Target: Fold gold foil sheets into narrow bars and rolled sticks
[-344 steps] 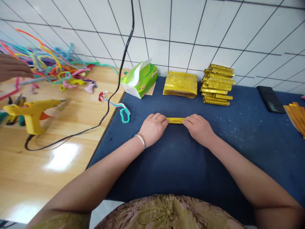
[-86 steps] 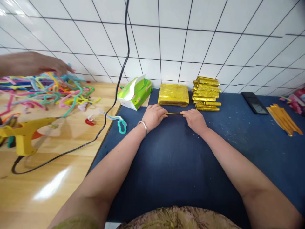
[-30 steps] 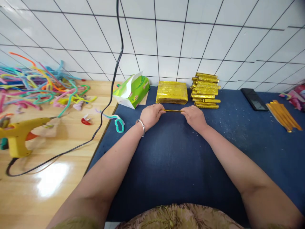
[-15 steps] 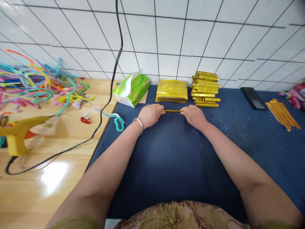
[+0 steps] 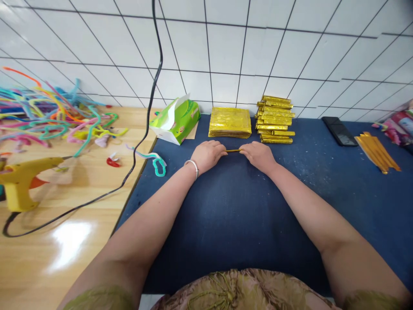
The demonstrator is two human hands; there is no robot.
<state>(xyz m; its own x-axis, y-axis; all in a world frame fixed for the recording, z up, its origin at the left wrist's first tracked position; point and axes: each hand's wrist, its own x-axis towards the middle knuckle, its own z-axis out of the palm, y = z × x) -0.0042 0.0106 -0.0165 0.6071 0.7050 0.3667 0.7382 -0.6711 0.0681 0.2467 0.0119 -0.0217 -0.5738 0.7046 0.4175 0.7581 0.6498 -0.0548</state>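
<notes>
A thin gold strip (image 5: pixel 233 150) is stretched level between my two hands, low over the dark blue table. Its left end is pinched by my left hand (image 5: pixel 210 156), which has a silver bangle at the wrist. My right hand (image 5: pixel 257 156) pinches the other end, fingers closed. Just behind the hands lies a flat stack of gold foil sheets (image 5: pixel 229 122). To the right of that stack, a pile of folded gold strips (image 5: pixel 275 119) leans near the tiled wall.
A green tissue box (image 5: pixel 177 120) and a teal pipe cleaner loop (image 5: pixel 159 166) are left of my hands. Further left are a yellow glue gun (image 5: pixel 19 183), its black cable and many pipe cleaners. A black phone (image 5: pixel 339 131) and orange-gold strips (image 5: pixel 377 151) lie right.
My hands are slightly closer together, so less of the gold strip shows between them. The whole view has shifted a little, with objects appearing slightly further left.
</notes>
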